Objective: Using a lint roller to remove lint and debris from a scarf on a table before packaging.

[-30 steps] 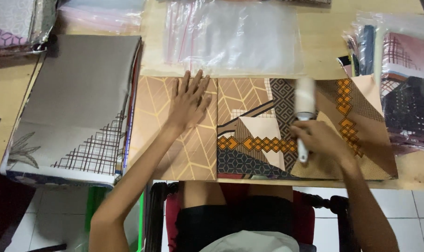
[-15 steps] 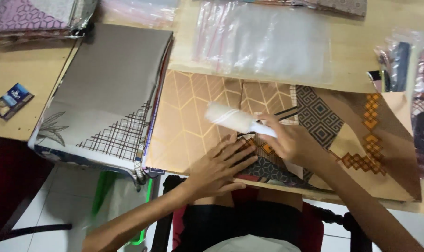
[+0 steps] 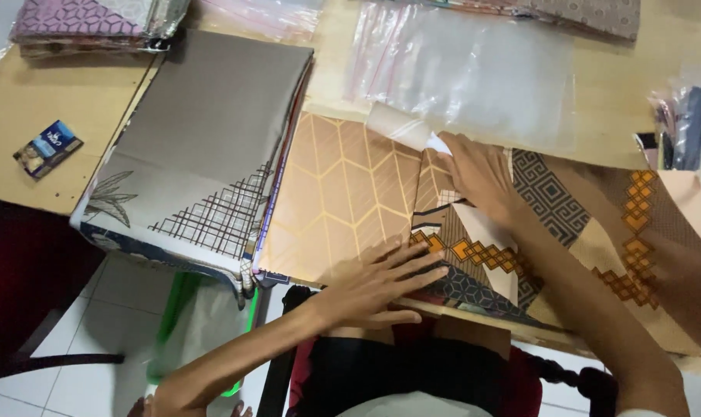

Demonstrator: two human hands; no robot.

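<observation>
Head view
Surface: wooden table (image 3: 26, 123); white tiled floor below the patterned cloth (image 3: 342, 201).
Roller: white lint roller (image 3: 400, 127) on the cloth's far edge, long axis running left-far to right-near.
Right hand (image 3: 482, 174): fingers clamped on the roller's handle.
Left hand (image 3: 377, 282): flat, fingers spread, on the cloth's near edge.
Beside: grey folded fabric stack (image 3: 203, 147) left of the cloth; clear plastic bag (image 3: 474, 73) beyond it.

Patterned cloth (image 3: 342, 201): fabric stack (image 3: 203, 147) blocks left, plastic bags (image 3: 458, 69) crowd behind; bare table (image 3: 49, 100) beyond stack.
</observation>
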